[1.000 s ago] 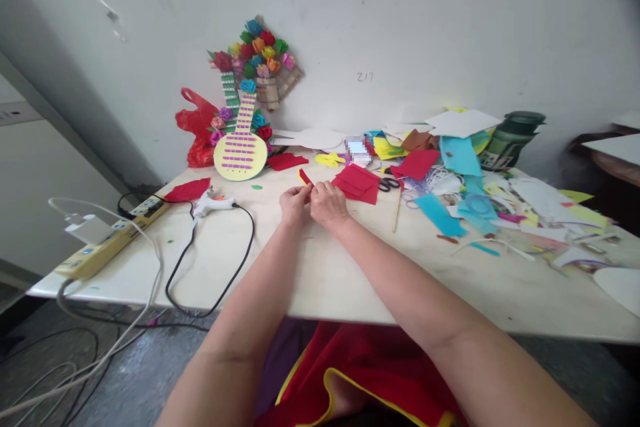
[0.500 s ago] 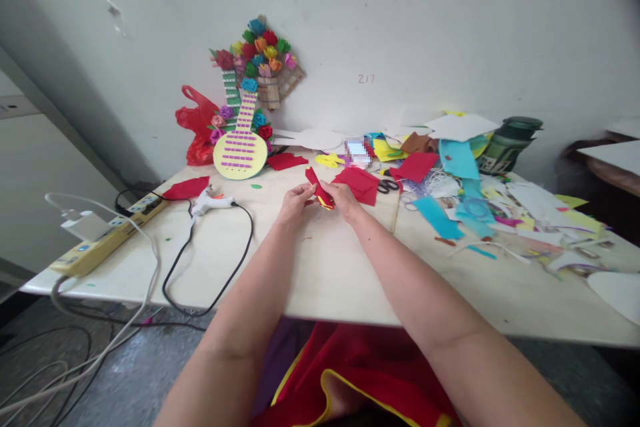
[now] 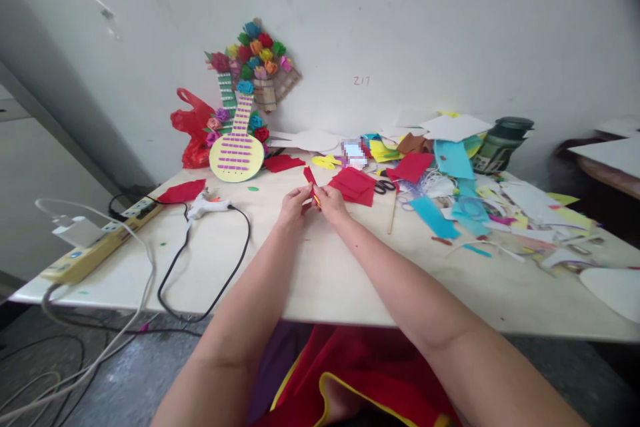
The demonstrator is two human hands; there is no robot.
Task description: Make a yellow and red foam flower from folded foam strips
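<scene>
Both hands are close together over the middle of the table (image 3: 340, 273), pinching one small piece of red crepe paper (image 3: 310, 177) with a bit of yellow at its lower end. My left hand (image 3: 296, 205) has its fingers closed on the left side of the paper. On the right side, my right hand (image 3: 330, 203) is closed with thumb and fingers pressed against it, covering most of the yellow. Just beyond my right hand lies a stack of red paper pieces (image 3: 354, 185). Scissors with black handles (image 3: 385, 187) rest beside that stack.
A white glue gun (image 3: 209, 205) with a black cord lies left, near a yellow power strip (image 3: 95, 250). A paper guitar (image 3: 236, 157) and paper flowers (image 3: 260, 50) stand against the wall. Coloured scraps (image 3: 435, 217) and a green bottle (image 3: 503, 143) are at right.
My right hand has moved left against my left hand, and the fingers now cover more of the red paper and its yellow end. The view has shifted slightly.
</scene>
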